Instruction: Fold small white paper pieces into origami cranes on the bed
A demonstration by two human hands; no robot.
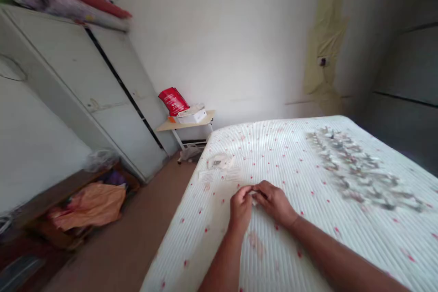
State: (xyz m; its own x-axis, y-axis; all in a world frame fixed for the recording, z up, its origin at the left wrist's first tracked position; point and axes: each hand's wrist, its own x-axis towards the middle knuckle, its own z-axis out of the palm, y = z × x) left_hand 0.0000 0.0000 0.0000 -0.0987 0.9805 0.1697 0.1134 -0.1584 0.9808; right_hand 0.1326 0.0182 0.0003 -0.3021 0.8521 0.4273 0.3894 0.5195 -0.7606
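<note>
The left hand (241, 206) and right hand (275, 203) curl closed, fingertips pinching a small pale item (253, 193) near the mattress's near edge. On this red-dotted white mattress (273, 155), papers (219, 167) lie near the far left corner and a blurred grey spread (356, 169) covers the right side. Past that corner, a small table (167, 125) holds a red bag (174, 101) and white box (192, 117), beside a grey wardrobe (116, 100).

Both hands (255, 195) together — fingertips meeting, probably pinching

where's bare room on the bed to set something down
The white ribbed red-dotted mattress is bare between the white paper sheets and the grey scatter of small pieces, and right of the right hand. That grey scatter is crowded.
</note>
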